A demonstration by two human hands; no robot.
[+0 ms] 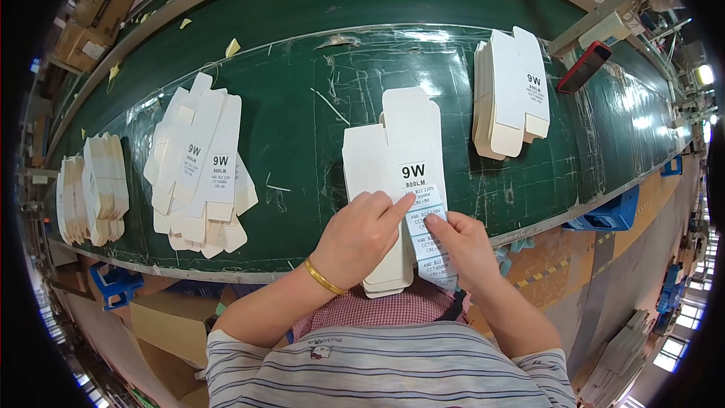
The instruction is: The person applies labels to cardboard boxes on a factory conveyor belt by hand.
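A flat white carton (pixel 393 140) printed "9W 800LM" lies on top of a small stack in front of me, at the near edge of the green table. Across its lower print runs a strip of pale blue-white labels (pixel 434 245). My right hand (pixel 464 245) pinches this strip, thumb on top, and its lower end hangs towards my lap. From the other side my left hand (pixel 366 230) reaches over the carton. Its index fingertip is on the edge of the top label (pixel 421 196), its other fingers are curled, and its thumb is hidden.
Loosely piled flat cartons (pixel 200 159) lie to the left, with neater carton stacks (pixel 104 189) beyond. Another carton stack (pixel 510 94) stands at the right, near a red-edged phone (pixel 584 66). An open cardboard box (pixel 170 332) and blue stools (pixel 615 210) are below the table edge.
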